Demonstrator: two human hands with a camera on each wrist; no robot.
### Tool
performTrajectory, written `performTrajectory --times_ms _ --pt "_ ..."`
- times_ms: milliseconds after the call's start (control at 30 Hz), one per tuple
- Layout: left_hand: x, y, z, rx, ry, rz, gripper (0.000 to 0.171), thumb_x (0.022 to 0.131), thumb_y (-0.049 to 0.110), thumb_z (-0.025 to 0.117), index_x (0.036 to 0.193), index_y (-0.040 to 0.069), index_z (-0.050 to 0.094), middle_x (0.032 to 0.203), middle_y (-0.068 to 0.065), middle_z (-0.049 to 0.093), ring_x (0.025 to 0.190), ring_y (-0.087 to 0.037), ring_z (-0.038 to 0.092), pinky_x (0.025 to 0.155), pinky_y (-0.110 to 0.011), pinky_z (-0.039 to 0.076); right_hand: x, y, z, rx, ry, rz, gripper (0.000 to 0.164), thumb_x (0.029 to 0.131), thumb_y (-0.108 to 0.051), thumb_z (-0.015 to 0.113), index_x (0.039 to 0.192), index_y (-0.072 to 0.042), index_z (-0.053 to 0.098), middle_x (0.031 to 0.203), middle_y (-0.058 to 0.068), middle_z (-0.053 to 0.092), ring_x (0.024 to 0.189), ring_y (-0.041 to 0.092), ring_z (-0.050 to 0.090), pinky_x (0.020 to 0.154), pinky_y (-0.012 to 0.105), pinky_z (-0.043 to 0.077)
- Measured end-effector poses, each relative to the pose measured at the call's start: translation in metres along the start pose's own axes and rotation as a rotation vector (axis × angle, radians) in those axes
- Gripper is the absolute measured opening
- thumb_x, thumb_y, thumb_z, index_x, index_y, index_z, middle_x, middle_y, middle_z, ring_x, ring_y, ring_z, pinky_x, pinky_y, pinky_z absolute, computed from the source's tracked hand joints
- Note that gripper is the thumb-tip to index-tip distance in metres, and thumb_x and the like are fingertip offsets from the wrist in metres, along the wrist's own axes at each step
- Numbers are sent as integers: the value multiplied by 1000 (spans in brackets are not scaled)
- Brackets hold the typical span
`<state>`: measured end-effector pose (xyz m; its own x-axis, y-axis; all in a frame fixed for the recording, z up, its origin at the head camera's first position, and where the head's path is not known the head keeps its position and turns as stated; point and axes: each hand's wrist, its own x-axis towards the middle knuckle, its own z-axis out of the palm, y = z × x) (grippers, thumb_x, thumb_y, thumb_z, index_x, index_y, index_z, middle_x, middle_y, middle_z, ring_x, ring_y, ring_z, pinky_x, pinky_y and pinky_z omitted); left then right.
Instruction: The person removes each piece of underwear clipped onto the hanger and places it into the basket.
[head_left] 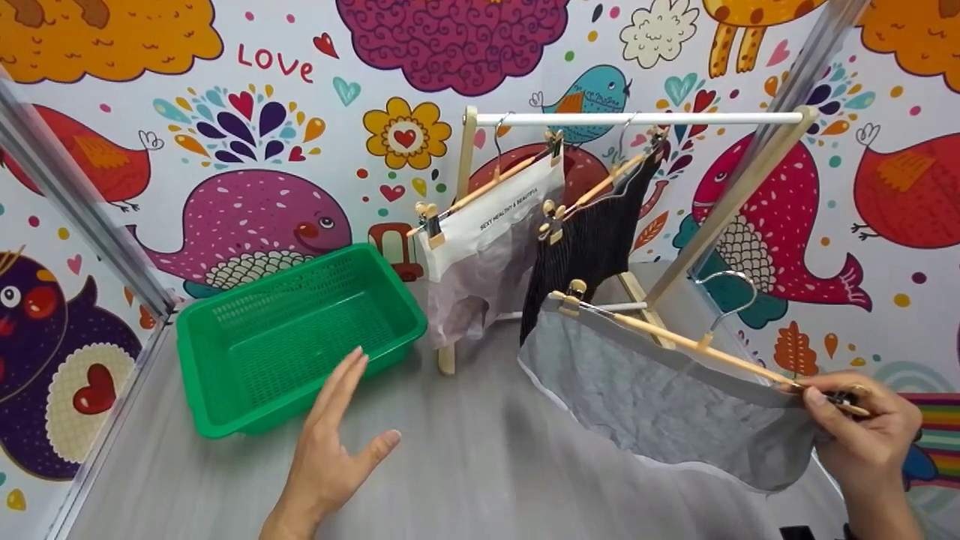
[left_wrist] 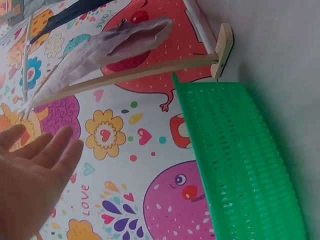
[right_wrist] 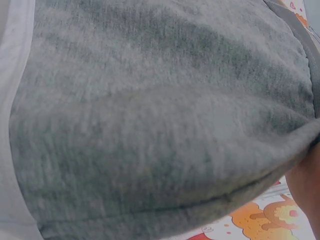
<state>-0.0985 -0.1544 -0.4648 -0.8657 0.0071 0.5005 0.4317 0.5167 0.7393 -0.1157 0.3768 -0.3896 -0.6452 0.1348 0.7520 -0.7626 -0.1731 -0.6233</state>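
My right hand (head_left: 866, 427) pinches the right end of a wooden clip hanger (head_left: 667, 337), near its clip. From the hanger droops a pair of grey underpants (head_left: 675, 405) with pale edging, a clip at each end of the waistband. Grey cloth fills most of the right wrist view, leaving only a bit of that hand in sight at the right edge. My left hand (head_left: 326, 442) is held up with straight fingers and thumb spread, holding nothing. In the head view its fingertips overlap the front edge of a green plastic basket (head_left: 304, 409).
A small wooden rack (head_left: 675, 118) with a white bar stands at the back. On it hang white-and-mauve underpants (head_left: 495, 247) and a black striped garment (head_left: 592, 255), both on clip hangers. A patterned wall (head_left: 300, 120) and metal posts (head_left: 97, 202) enclose the grey tabletop (head_left: 450, 465).
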Motion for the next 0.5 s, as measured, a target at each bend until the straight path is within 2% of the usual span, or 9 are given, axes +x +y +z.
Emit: performTrajectory --times_ms 267,500 --pt "5 0 -3 -40 40 18 86 84 16 84 160 14 44 165 -10 39 148 -25 39 107 -76 36 -3 10 12 90 -65 -13 16 89 34 42 87 32 58 86 25 75 76 26 78 73 29 61" --pt "9 2 2 -67 40 77 82 84 15 83 158 12 48 164 -13 40 149 -24 38 106 -74 37 -7 20 24 157 -30 0 16 87 34 44 88 32 60 87 25 75 76 27 77 73 29 61"
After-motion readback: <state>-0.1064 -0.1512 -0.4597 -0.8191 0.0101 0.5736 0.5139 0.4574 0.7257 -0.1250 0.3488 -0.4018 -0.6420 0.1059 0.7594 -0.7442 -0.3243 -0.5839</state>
